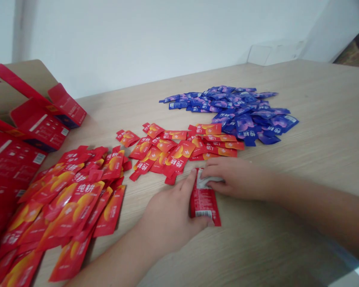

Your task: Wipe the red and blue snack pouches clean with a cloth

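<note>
A pale wood-grain worktop [311,103] runs along a white wall [131,40], with open red cardboard cartons [42,123] at far left and a heap of red-and-orange sachets [74,203] just beside them. Next, the left hand [167,217] has its fingers [197,224] closed round the lower part of a single red sachet [204,207] lying on the worktop. From the right, the right hand [239,179] pinches the sachet's folded, white-backed top with bent fingers [211,173], just below a loose spread of red sachets [179,149] and a blue-purple sachet pile [236,115].
</note>
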Demonstrator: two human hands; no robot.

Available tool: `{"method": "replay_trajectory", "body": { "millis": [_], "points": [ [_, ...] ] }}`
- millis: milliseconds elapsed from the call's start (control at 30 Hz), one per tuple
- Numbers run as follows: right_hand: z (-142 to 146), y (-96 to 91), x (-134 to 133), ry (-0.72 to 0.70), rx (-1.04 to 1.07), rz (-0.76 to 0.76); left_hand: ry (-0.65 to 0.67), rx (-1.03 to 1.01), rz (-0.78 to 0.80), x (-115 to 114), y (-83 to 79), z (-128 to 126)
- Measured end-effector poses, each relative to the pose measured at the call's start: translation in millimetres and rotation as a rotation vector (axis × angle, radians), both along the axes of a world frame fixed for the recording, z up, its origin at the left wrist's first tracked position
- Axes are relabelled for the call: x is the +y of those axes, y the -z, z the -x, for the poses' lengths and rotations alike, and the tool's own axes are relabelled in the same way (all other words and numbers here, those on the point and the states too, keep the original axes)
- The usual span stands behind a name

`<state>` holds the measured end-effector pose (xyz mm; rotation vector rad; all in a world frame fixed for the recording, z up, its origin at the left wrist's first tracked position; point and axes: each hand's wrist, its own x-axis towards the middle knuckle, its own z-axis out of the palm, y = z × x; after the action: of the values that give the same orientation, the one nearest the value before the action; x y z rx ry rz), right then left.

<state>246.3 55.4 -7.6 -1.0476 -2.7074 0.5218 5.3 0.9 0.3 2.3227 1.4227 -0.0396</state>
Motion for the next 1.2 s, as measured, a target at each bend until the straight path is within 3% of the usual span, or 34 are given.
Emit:
{"method": "replay_trajectory", "body": {
  "millis": [133, 267, 367, 500, 633, 867, 1033, 1200],
  "points": [
    [-6, 12.1, 12, 0.072, -0.046, -0.125, 0.007, 0.028, 0.007, -1, -0.1, 0],
    [-5, 8.8, 4, 0.100, 0.015, -0.216, 0.018, 0.032, -0.001, -3, -0.4, 1],
    [-2, -6.1, -11, -0.011, 0.095, -0.143, 0.027, 0.034, 0.026, -3, -1.4, 2],
    [8, -26.9, -35, -0.174, 0.032, 0.095, 0.052, 0.030, 0.036, -1, -2.2, 3],
    [18, -27.7, -47, -0.221, 0.018, 0.199, 0.066, 0.007, 0.055, 0, -2.7, 3],
    [13, -1.1, -19, -0.048, 0.006, 0.014, 0.051, 0.024, 0.054, -1, -1.4, 2],
    [7, 8.7, -5, 0.001, -0.044, -0.076, 0.031, 0.053, 0.044, -2, -3.8, 2],
    [8, 16.8, -2, 0.149, -0.071, -0.194, 0.052, 0.155, -0.058, -20, -5.6, -6]
  ]
}}
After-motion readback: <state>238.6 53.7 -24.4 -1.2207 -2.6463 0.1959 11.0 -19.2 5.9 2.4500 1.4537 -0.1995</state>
